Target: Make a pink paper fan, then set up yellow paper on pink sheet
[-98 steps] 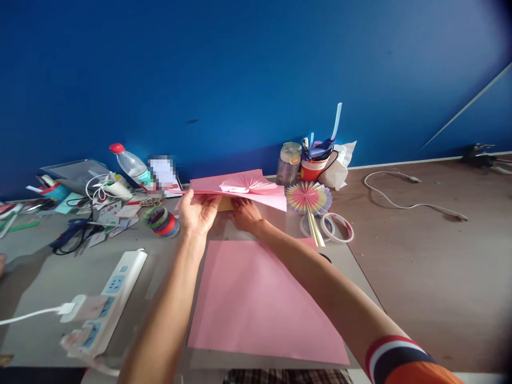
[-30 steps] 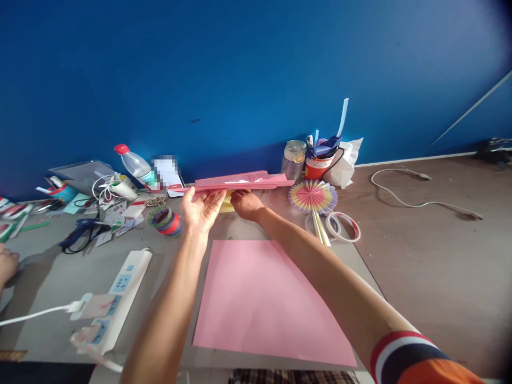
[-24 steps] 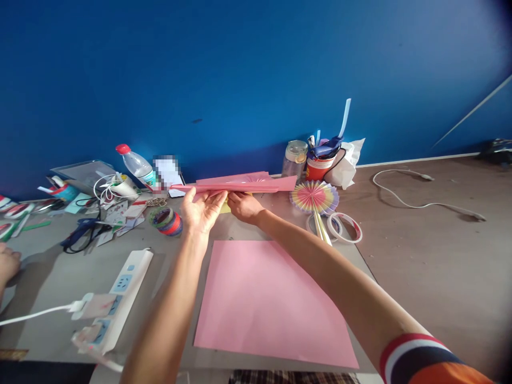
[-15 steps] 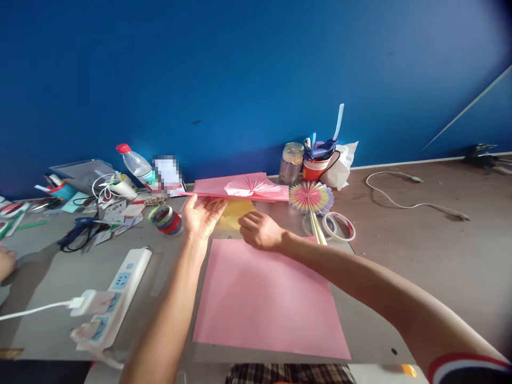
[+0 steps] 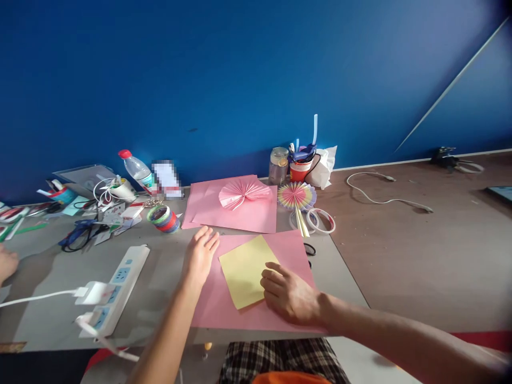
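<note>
Yellow paper square [image 5: 247, 269] lies tilted on the large pink sheet [image 5: 288, 250] at the desk's [image 5: 52, 277] near edge. Right hand [image 5: 290, 296] rests curled on the yellow square's right side, fingertips pressing, not pinching; left hand [image 5: 200, 256] lies flat and open on the pink sheet's left edge, gripping nothing. Pink pleated fan [image 5: 243, 191] sits on more pink paper toward the far edge.

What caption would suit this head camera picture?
Right hand rests on a yellow sheet atop pink paper; left hand hovers beside it.
</note>
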Demonstrator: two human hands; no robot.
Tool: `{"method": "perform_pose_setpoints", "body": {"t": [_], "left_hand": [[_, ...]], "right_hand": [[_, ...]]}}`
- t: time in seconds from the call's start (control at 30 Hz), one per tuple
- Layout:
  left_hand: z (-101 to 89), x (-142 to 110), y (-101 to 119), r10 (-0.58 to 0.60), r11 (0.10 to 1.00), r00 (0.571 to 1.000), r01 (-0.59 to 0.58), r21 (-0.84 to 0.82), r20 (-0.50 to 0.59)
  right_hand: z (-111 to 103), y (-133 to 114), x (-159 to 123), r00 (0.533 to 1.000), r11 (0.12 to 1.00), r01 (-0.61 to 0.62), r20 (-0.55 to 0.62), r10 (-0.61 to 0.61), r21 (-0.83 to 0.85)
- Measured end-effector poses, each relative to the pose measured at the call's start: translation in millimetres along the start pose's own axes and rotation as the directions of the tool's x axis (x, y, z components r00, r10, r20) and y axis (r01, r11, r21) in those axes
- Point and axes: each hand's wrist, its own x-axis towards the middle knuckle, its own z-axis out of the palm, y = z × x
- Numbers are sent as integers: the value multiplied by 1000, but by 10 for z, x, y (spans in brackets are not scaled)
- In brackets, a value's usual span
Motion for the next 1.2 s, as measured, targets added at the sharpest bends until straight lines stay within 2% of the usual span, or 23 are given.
{"method": "perform_pose_setpoints", "body": {"t": [0.03,0.07,0.1,0.13,0.2,0.27,0.33,0.37,0.47,0.6,0.83,0.97,1.07,1.2], "left_hand": [[-51,-171,-66,97,980,994,-103,173,40],[-105,-348,-134,180,905,975,-216,367,130],[-158,-522,-200,243,786,934,-348,510,262],[-206,-681,-262,263,642,868,-484,595,422],[-274,-918,-367,271,373,735,-676,636,622],[-299,-1016,-438,276,163,623,-781,603,732],[-290,-990,-477,278,31,572,-808,588,771],[-276,-950,-484,273,-8,565,-808,589,779],[-223,-816,-478,235,-52,557,-811,583,796],[-168,-742,-450,186,-49,549,-823,566,815],[-198,-727,-491,214,-39,535,-831,554,817],[-225,-767,-568,267,-73,533,-820,568,803],[-242,-855,-615,306,-116,507,-820,560,806],[-278,-1016,-633,290,-174,499,-812,558,816]], "right_hand": [[-10,-26,-15,1000,1000,-14,-5,14,3],[-18,-51,-25,999,999,-33,-6,33,6],[-22,-74,-29,998,998,-55,1,55,10],[-21,-95,-25,997,997,-79,12,79,13],[-9,-132,8,992,992,-123,41,122,8],[19,-156,69,987,989,-147,64,147,-1],[56,-162,143,984,987,-161,69,161,-7],[73,-156,178,982,985,-171,73,171,-8],[111,-112,250,977,981,-195,84,195,-5],[123,-48,252,971,978,-208,127,204,25],[104,-30,219,951,970,-237,218,221,52],[33,-41,224,937,956,-272,255,238,108],[-39,-49,211,937,934,-304,238,257,187],[-80,-23,142,936,902,-332,215,278,275]]}}
